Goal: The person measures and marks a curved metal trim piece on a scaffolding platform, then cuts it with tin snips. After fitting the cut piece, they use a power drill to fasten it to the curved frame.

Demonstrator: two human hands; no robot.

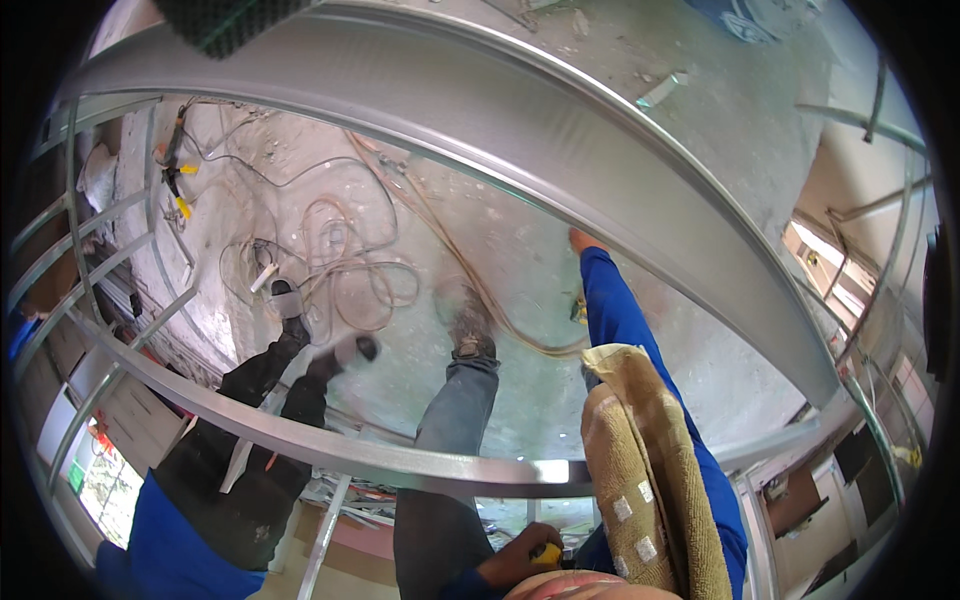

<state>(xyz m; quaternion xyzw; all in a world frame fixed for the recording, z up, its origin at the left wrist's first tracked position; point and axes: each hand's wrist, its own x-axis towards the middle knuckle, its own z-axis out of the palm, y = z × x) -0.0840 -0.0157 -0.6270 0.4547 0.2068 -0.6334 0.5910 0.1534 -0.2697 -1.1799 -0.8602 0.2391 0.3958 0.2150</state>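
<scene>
My right arm in a blue sleeve stretches forward, and my right hand [586, 240] meets the near edge of a wide grey metal channel [480, 110]. Its fingers are mostly hidden at that edge. Low in the picture, near my waist, my left hand [515, 556] is closed around a small yellow tape measure [546, 557], only partly visible. A tan towel [640, 480] with pale squares hangs beside my right arm. A curved metal rail [400, 460] crosses in front of my legs.
On the dusty floor below lie tangled hoses and cables [350, 270]. Yellow-handled tools [178, 175] are at the far left. Another person's dark-trousered legs [260, 490] stand at the left. Metal tube frames [75, 280] flank both sides. A dark mesh object [225, 25] intrudes at the top.
</scene>
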